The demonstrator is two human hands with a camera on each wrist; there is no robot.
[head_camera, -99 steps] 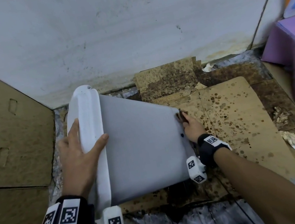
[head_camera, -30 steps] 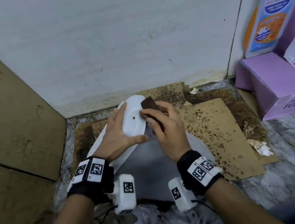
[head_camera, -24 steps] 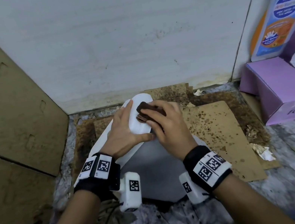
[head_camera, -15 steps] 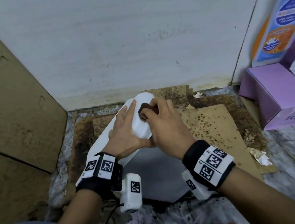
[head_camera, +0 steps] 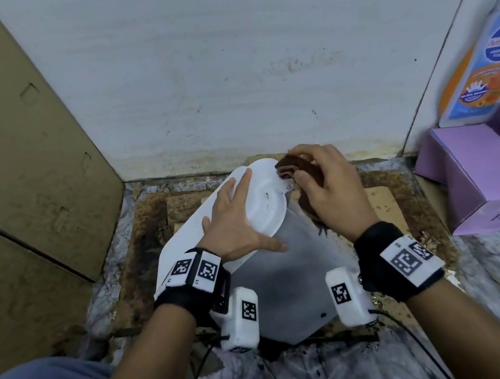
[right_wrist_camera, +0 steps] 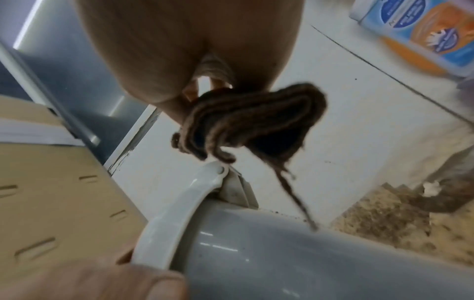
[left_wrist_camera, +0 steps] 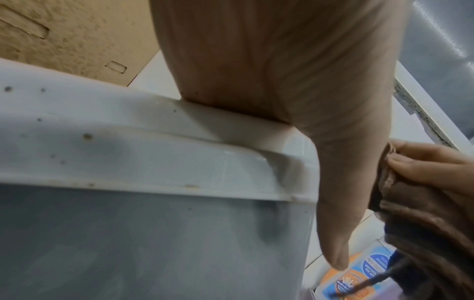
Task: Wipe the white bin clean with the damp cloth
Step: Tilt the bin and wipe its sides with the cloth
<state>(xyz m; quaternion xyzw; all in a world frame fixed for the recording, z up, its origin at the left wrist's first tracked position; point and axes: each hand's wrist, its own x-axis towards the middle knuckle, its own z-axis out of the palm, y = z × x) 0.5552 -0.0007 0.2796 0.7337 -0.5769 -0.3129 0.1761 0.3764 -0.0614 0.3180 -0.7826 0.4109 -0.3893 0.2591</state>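
The bin [head_camera: 279, 287] is seen lying tilted on its side on stained cardboard [head_camera: 390, 218] spread over the floor, close to the white wall [head_camera: 219, 61], with its lid [head_camera: 266, 203] turned toward the wall and its grey body toward the person. The left hand [head_camera: 235, 225] is laid flat on the lid, fingers straight and spread, the thumb stretched down over the rim onto the body; nothing is clasped, the bin is simply steadied. In the left wrist view the palm [left_wrist_camera: 282, 71] is shown pressed on the lid's raised edge [left_wrist_camera: 153, 146], where small brown specks are visible. The cloth [head_camera: 286, 167], dark brown and bunched, is pinched in the right hand [head_camera: 325, 189], whose grip is closed around it with thumb and curled fingers. It is held at the far right corner of the lid, touching or just above the hinge there; which cannot be told for sure. From the right wrist view the cloth [right_wrist_camera: 254, 121] is seen hanging in folds over the hinge [right_wrist_camera: 231, 182], a loose thread trailing down to the body [right_wrist_camera: 307, 263]. A purple box [head_camera: 487, 180] and a blue-and-orange bottle [head_camera: 487, 64] are standing to the right, a cardboard panel [head_camera: 1, 149] to the left.
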